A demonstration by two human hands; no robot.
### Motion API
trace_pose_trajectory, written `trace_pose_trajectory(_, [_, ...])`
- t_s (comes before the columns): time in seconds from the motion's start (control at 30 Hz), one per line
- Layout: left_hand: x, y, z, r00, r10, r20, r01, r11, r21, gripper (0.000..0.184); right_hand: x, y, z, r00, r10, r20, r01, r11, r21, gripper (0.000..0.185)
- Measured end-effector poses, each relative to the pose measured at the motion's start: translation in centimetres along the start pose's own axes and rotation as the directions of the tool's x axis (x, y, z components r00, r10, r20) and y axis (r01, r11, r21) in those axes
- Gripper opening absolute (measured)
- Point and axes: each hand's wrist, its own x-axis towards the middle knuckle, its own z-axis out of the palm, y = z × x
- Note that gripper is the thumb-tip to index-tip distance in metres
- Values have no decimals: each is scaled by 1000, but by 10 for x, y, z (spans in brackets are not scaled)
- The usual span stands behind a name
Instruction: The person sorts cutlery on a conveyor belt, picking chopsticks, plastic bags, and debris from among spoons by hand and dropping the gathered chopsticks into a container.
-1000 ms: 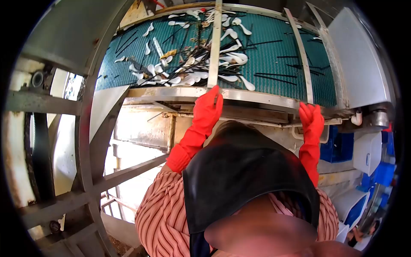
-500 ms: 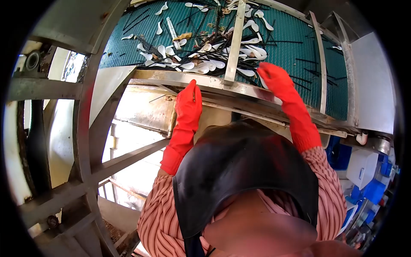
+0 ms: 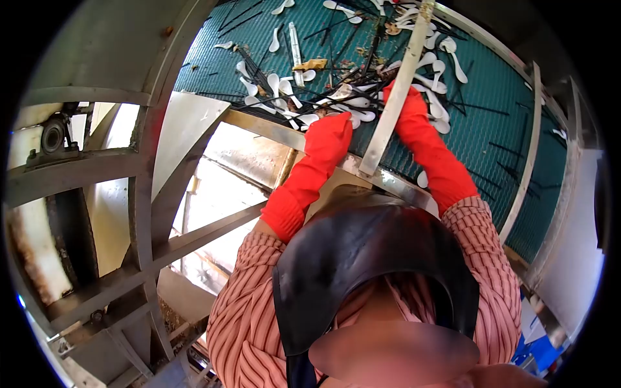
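Both of my hands wear long red rubber gloves. My left hand (image 3: 328, 137) is closed at the near edge of the green ribbed belt (image 3: 479, 119), touching the heap of white spoons (image 3: 359, 102); what its fingers hold, if anything, is hidden. My right hand (image 3: 406, 110) reaches into the same heap beyond the slanted metal bar (image 3: 396, 97), which hides part of its fingers. Black chopsticks (image 3: 317, 100) lie tangled among the spoons. Farther left on the belt are a clear narrow strip (image 3: 295, 55) and a brownish food scrap (image 3: 310, 64).
A metal rail (image 3: 265, 130) edges the belt on my side. Another crossbar (image 3: 525, 149) spans it at the right. Steel framework (image 3: 145, 213) stands to my left, with a round bearing (image 3: 53, 138) mounted on it. A grey panel (image 3: 569, 220) borders the right side.
My right hand has moved from the belt's near edge farther into the spoons. My left hand has come up from the rail to the heap. The view has turned and shifted.
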Motion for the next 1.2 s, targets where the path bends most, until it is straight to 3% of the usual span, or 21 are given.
trace_pose_trajectory(0.1, [6,-39,-6,983,-104,-148,108,994,15,28,24,4,-32,995,-17,97,56,907,-417,23])
trace_pose_trajectory(0.13, [9,-60,-11,965,-87,-247,97,995,26,29,33,-1,-43,991,28,135,57,810,-583,28])
trace_pose_trajectory(0.17, [15,-80,-18,936,-68,-345,86,996,38,30,44,-12,-53,977,174,123,-13,624,-781,31])
trace_pose_trajectory(0.2, [22,-96,-29,922,-166,-349,180,984,9,32,50,9,-63,969,243,47,-195,867,-459,32])
trace_pose_trajectory(0.23, [29,-115,-41,899,-260,-351,270,963,-20,35,43,5,-72,985,93,143,40,689,-724,37])
trace_pose_trajectory(0.27, [35,-144,-49,899,-246,-362,304,946,113,36,37,2,-82,970,-60,234,239,389,-890,47])
trace_pose_trajectory(0.3, [38,-169,-55,900,-232,-369,334,911,243,38,45,52,-92,945,-136,296,326,359,-875,45])
trace_pose_trajectory(0.33, [52,-168,-77,876,-433,-214,482,814,324,38,45,91,-95,983,-138,122,183,648,-739,42])
trace_pose_trajectory(0.4, [63,-186,-99,824,-560,85,416,701,579,40,31,98,-88,998,2,-59,-37,795,-605,45])
trace_pose_trajectory(0.43, [70,-198,-107,755,-620,214,338,647,683,41,15,80,-92,994,72,-81,-108,705,-701,51])
trace_pose_trajectory(0.5, [74,-211,-113,722,-621,305,272,660,700,45,7,57,-92,976,194,-95,-188,542,-819,55])
trace_pose_trajectory(0.57, [81,-214,-115,659,-655,369,205,629,750,47,-2,64,-98,968,248,-46,-163,474,-865,46])
trace_pose_trajectory(0.6, [97,-207,-129,533,-645,548,107,694,712,49,-8,69,-101,971,238,-16,-129,465,-876,40])
trace_pose_trajectory(0.7, [102,-217,-122,665,-589,460,113,687,717,50,-16,77,-101,978,185,-99,-179,491,-853,36])
trace_pose_trajectory(0.8, [109,-271,-85,751,-555,359,185,698,692,43,-30,21,-83,976,177,-126,-188,398,-898,37])
trace_pose_trajectory(0.87, [113,-271,-88,792,-471,387,108,733,672,37,-31,42,-86,975,178,-135,-197,401,-895,36])
trace_pose_trajectory(0.97, [131,-276,-99,824,-396,406,46,761,648,56,-26,48,-83,958,241,-158,-237,350,-906,30])
trace_pose_trajectory(1.0, [136,-281,-97,847,-358,393,26,765,643,53,-22,49,-82,947,279,-161,-247,309,-918,29])
trace_pose_trajectory(1.1, [145,-284,-66,954,-165,252,8,850,526,49,-15,47,-75,933,309,-186,-272,262,-926,28])
trace_pose_trajectory(1.13, [159,-285,-52,919,-209,335,91,937,337,36,-14,46,-74,930,307,-203,-286,258,-923,28])
trace_pose_trajectory(1.2, [163,-270,-19,970,-102,221,15,932,361,52,-12,41,-76,922,340,-184,-304,347,-887,32])
